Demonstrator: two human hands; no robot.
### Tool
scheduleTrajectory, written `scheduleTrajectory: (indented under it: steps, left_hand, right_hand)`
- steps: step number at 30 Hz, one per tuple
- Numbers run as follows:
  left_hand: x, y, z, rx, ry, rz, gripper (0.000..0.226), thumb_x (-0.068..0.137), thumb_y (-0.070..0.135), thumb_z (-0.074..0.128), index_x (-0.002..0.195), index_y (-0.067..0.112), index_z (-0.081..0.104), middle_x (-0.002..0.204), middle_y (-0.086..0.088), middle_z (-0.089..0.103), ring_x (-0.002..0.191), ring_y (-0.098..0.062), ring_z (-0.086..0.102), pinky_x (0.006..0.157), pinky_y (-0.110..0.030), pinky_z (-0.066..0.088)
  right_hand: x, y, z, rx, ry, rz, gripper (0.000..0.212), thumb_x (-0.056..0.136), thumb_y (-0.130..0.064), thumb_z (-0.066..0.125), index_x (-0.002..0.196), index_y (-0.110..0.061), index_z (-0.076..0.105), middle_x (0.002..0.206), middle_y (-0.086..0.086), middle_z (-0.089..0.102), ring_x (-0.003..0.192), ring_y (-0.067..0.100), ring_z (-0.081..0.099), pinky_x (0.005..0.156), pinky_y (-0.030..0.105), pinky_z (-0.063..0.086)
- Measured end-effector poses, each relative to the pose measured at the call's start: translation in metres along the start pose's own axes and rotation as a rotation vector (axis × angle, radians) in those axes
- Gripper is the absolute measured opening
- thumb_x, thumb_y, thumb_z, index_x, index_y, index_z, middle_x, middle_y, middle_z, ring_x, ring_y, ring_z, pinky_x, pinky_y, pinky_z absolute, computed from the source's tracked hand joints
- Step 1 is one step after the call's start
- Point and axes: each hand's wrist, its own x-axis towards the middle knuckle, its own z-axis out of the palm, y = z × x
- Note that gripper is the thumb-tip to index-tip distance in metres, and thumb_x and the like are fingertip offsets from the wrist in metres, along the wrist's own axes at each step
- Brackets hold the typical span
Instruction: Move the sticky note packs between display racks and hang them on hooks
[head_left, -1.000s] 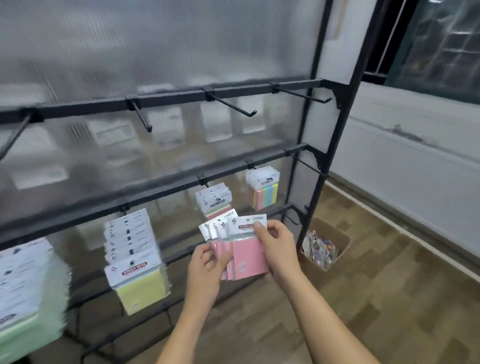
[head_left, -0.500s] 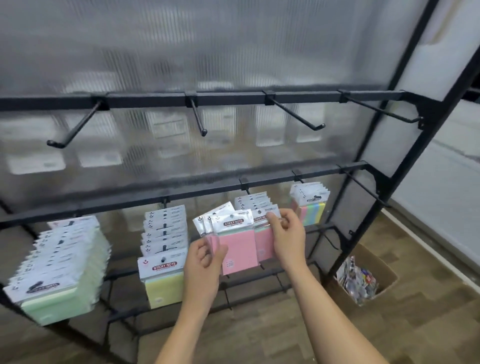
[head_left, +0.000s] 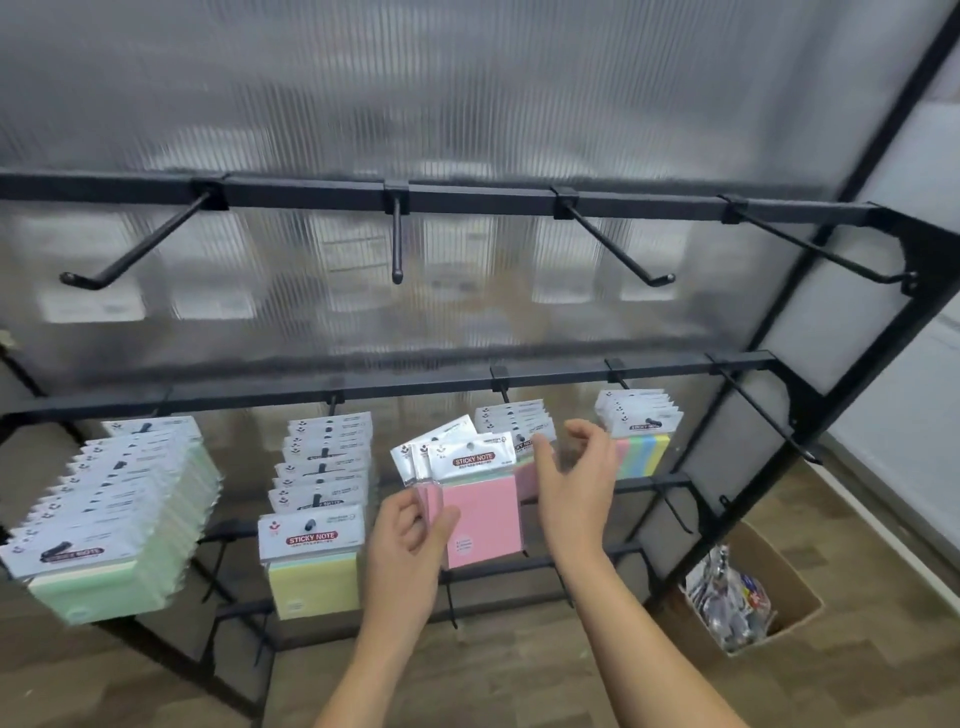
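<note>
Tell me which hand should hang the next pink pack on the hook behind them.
Right, probably. The right hand is free, fingers loosely open, right beside the pink packs already on the hook. The left hand is busy gripping the fan of pink sticky note packs, so it serves best as the holder.

- Pink sticky note packs (head_left: 470, 499): fanned bunch with white "STICKY NOTE" header cards, upright, gripped at the lower left corner.
- Hung packs (head_left: 311, 551) on the middle-rail hooks (head_left: 318, 499): green, yellow, pink, multicolour.
</note>
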Motion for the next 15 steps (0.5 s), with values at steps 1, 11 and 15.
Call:
scheduleTrajectory:
  steps: [1, 11, 15]
  left_hand:
    - [0.0, 0.0, 0.001, -0.003, 0.004, -0.002, 0.032, 0.083, 0.027, 0.075, 0.106, 0.036, 0.056, 0.118, 0.006, 0.064, 0.11, -0.006, 0.062, 0.098, -0.026, 0.048]
    - [0.001, 0.013, 0.012, -0.016, 0.011, 0.051, 0.02, 0.093, 0.013, 0.064, 0.099, 0.03, 0.056, 0.104, 0.012, 0.065, 0.09, 0.017, 0.06, 0.075, 0.0, 0.043]
    - [0.005, 0.01, 0.006, -0.014, 0.037, 0.052, 0.019, 0.094, 0.021, 0.063, 0.106, 0.033, 0.055, 0.111, 0.013, 0.065, 0.104, 0.007, 0.061, 0.081, -0.003, 0.045]
  right_hand:
    - [-0.005, -0.004, -0.003, 0.044, -0.018, 0.019, 0.03, 0.089, -0.04, 0.07, 0.11, -0.021, 0.059, 0.103, -0.01, 0.059, 0.094, 0.002, 0.055, 0.078, 0.009, 0.042]
    - [0.007, -0.007, -0.02, 0.275, 0.012, 0.164, 0.02, 0.099, -0.03, 0.059, 0.087, -0.014, 0.06, 0.071, -0.006, 0.06, 0.056, -0.006, 0.051, 0.054, 0.01, 0.039]
    - [0.01, 0.006, -0.028, 0.217, -0.052, 0.128, 0.021, 0.1, -0.028, 0.057, 0.085, -0.012, 0.057, 0.067, -0.001, 0.058, 0.057, 0.003, 0.048, 0.058, 0.023, 0.038]
